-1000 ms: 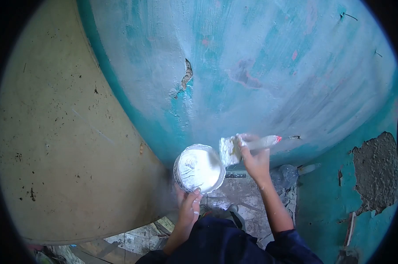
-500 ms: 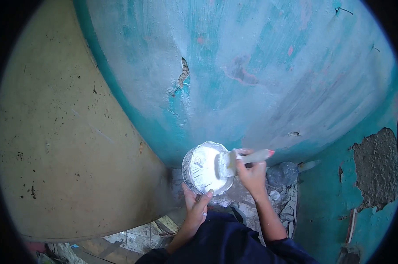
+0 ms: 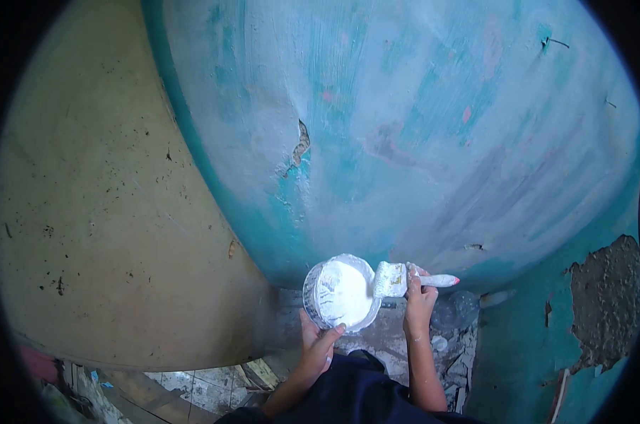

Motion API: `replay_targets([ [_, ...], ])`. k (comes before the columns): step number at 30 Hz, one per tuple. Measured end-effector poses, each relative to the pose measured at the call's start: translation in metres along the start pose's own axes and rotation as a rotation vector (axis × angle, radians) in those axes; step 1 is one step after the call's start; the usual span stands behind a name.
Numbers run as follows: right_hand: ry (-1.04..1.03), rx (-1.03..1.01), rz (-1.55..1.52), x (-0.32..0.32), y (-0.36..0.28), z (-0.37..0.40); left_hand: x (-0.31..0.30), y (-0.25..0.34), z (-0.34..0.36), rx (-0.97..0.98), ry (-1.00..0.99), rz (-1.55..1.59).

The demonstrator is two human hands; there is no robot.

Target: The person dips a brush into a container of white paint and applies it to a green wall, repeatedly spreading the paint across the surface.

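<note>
My left hand [image 3: 320,341] grips a clear plastic tub [image 3: 311,288] from below, its thumb over the near rim. White paint [image 3: 348,293] fills much of the tub, and white smears coat its inner wall. In my right hand [image 3: 419,300] is a wide paintbrush [image 3: 391,280], held near its base with fingers wrapped round the handle. White paint covers the bristles, which point left at the tub's right rim. The brush's pale handle ends in a red tip toward the right.
Ahead rises a turquoise wall [image 3: 348,177] with streaky white coating and a chipped hole [image 3: 301,143]. A brown panel [image 3: 122,212] stands on the left. Bare plaster [image 3: 610,300] shows on the right wall. A clear plastic bag [image 3: 456,309] and debris [image 3: 463,357] lie on the floor.
The brush has come out of the tub to its right rim, bristles now outside the paint. The view has tilted slightly up, so tub and hands appear lower and a little right.
</note>
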State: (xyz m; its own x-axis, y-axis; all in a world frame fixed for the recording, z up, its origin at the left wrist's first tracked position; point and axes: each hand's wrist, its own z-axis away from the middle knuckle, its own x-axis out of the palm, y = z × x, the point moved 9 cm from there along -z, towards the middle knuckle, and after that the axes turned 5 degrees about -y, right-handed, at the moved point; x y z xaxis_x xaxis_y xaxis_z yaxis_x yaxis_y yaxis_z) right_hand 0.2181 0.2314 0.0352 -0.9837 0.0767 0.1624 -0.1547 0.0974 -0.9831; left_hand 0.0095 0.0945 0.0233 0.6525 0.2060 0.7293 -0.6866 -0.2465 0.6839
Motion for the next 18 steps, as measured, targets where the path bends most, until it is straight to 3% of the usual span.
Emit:
replay_targets([
  [5,0.046,0.005,0.007,-0.042,0.031,-0.036,-0.003,-0.018,0.009,-0.104,0.102,-0.001],
  [6,0.055,0.097,-0.029,-0.05,0.042,-0.041,-0.005,-0.022,0.01,-0.087,0.119,-0.026],
  [10,-0.042,0.246,-0.246,-0.03,0.015,-0.05,-0.005,-0.031,0.008,-0.079,0.192,0.018],
  [13,-0.141,0.245,-0.239,-0.01,-0.008,-0.065,-0.006,-0.034,0.011,-0.074,0.238,0.035],
  [15,-0.21,0.197,-0.241,0.012,-0.039,-0.077,-0.009,-0.033,0.014,-0.051,0.254,0.042],
  [18,-0.394,-0.149,0.029,0.054,-0.115,-0.089,-0.009,-0.029,0.014,-0.025,0.246,0.118],
])
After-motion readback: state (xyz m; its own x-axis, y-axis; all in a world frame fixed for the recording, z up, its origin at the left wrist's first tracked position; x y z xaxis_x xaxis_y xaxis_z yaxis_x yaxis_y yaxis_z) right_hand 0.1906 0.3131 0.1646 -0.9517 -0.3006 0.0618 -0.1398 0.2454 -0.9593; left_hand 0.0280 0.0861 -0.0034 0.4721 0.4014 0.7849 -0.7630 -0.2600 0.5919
